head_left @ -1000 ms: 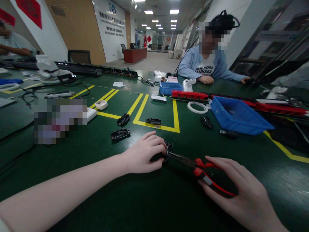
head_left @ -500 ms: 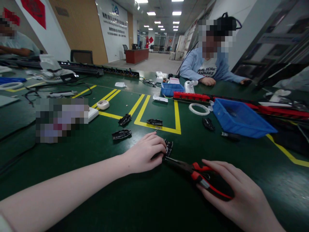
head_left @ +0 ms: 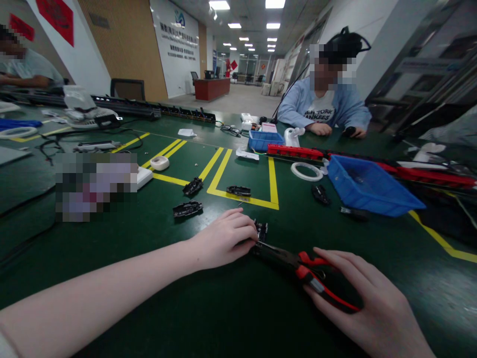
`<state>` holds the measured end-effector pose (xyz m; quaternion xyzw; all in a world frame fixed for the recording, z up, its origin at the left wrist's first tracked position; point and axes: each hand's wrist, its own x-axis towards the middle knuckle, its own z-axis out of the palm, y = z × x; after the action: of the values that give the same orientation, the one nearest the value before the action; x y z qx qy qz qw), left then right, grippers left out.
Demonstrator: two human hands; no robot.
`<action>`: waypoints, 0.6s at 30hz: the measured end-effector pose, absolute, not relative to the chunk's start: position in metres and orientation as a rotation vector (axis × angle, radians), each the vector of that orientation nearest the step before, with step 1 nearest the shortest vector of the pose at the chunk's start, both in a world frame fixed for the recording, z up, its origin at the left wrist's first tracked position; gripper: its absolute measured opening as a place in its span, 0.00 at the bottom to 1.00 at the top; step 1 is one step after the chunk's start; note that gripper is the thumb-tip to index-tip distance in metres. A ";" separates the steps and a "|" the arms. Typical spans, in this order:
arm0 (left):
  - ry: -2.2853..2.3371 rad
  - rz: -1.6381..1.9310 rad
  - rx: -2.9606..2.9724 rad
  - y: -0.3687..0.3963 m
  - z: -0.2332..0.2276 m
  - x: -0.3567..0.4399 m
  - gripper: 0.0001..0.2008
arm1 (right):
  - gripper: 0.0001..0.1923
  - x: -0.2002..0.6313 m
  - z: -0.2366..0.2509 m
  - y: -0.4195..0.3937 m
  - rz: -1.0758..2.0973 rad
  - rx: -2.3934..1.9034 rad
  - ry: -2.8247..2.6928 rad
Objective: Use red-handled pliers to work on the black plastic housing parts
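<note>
My left hand is closed on a small black plastic part on the green table, its fingers partly covering the part. In my right hand is a pair of needle-nose pliers with red and black handles. The pliers' tips reach the near end of the black part, right by my left fingertips; whether they grip it is too small to tell. Beyond my left hand lie similar black parts: one on the yellow tape, one to its left and another nearer me.
To the right stands a blue bin, with black pieces beside it and a white ring to its left. Long red rails run behind. A tape roll lies left. Across the table sits a co-worker.
My hands keep nearly the same hold on the black part and the pliers. The co-worker's hand on the right, with a dark object, has moved inward toward the body.
</note>
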<state>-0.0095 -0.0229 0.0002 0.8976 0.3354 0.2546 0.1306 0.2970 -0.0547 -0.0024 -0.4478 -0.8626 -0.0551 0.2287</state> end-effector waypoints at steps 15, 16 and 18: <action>0.935 0.810 2.503 -0.022 0.000 -0.009 0.04 | 0.27 0.296 -0.002 -0.057 -0.257 -1.197 -2.398; 0.935 0.810 2.496 -0.022 0.000 -0.009 0.04 | 0.27 0.295 -0.002 -0.057 -0.262 -1.200 -2.401; 0.944 0.810 2.479 -0.023 -0.001 -0.009 0.05 | 0.27 0.295 -0.002 -0.057 -0.262 -1.216 -2.404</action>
<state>-0.0093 -0.0226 -0.0007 0.8787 0.3345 0.2871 0.1831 0.2951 -0.0575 -0.0024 -0.4388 -0.8672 -0.0944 0.2157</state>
